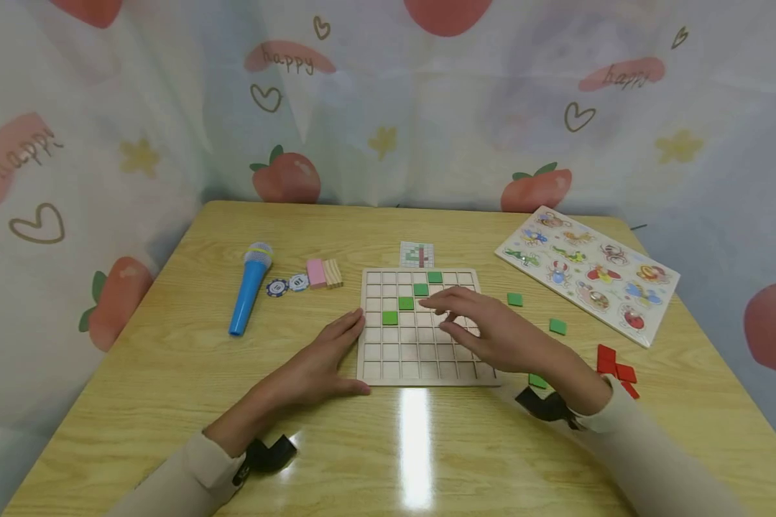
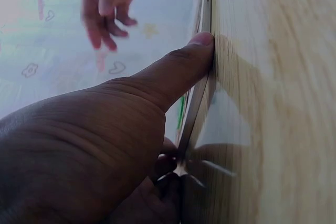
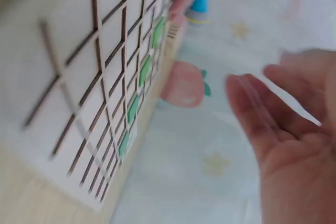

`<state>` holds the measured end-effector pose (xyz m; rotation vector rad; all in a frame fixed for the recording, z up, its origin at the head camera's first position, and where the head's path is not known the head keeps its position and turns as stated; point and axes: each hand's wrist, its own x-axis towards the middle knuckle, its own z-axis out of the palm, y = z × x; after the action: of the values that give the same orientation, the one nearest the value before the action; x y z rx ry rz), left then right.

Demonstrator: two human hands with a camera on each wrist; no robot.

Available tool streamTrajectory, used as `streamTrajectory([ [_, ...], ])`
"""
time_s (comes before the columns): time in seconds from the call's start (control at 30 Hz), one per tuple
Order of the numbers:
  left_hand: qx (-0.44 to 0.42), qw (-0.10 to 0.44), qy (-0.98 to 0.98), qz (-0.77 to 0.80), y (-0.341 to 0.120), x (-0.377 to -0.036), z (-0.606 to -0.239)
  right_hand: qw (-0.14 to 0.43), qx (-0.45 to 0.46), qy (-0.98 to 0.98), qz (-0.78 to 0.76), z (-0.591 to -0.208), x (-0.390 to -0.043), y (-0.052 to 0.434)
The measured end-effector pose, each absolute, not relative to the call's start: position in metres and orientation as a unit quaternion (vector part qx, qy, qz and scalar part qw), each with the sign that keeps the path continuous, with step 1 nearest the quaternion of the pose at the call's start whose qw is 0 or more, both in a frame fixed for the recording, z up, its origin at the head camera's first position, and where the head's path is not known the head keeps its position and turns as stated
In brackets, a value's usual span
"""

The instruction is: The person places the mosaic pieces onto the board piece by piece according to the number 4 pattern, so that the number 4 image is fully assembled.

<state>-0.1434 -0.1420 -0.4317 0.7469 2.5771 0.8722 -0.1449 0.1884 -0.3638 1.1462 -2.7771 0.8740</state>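
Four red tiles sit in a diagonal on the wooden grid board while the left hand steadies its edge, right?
Not quite: the four tiles on the grid board are green, as the head view shows. Red ones lie off the board. The left hand does rest against its edge.

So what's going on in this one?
A person sits at a wooden table with a wooden grid board in front of them. The left hand rests against the board's left edge, fingers straight. The right hand hovers open over the grid, holding nothing. Four green tiles lie in a diagonal line on the board. More green tiles and some red tiles lie loose to the right.
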Motion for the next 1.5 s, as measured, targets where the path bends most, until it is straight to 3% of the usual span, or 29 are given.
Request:
streamTrajectory([
  [0.17, 0.262, 0.154, 0.902, 0.306, -0.142, -0.143, -0.432, 0.115, 0.331, -0.881, 0.319, -0.374, -0.114, 0.228],
  [0.33, 0.260, 0.157, 0.902, 0.307, -0.140, -0.142, -0.432, 0.167, 0.273, -0.866, 0.383, -0.390, -0.092, 0.262],
  [0.53, 0.257, 0.158, 0.902, 0.308, -0.141, -0.142, -0.432, 0.226, 0.213, -0.859, 0.406, -0.407, -0.096, 0.287],
  [0.7, 0.258, 0.154, 0.903, 0.305, -0.141, -0.141, -0.431, 0.244, 0.078, -0.879, 0.402, -0.422, -0.106, 0.298],
  [0.87, 0.259, 0.153, 0.903, 0.307, -0.142, -0.141, -0.431, 0.189, -0.057, -0.917, 0.346, -0.432, -0.112, 0.306],
  [1.07, 0.259, 0.157, 0.902, 0.308, -0.142, -0.141, -0.431, 0.088, -0.092, -0.948, 0.292, -0.434, -0.114, 0.313],
  [1.5, 0.258, 0.159, 0.902, 0.308, -0.143, -0.141, -0.431, 0.064, -0.079, -0.964, 0.244, -0.437, -0.117, 0.314],
])
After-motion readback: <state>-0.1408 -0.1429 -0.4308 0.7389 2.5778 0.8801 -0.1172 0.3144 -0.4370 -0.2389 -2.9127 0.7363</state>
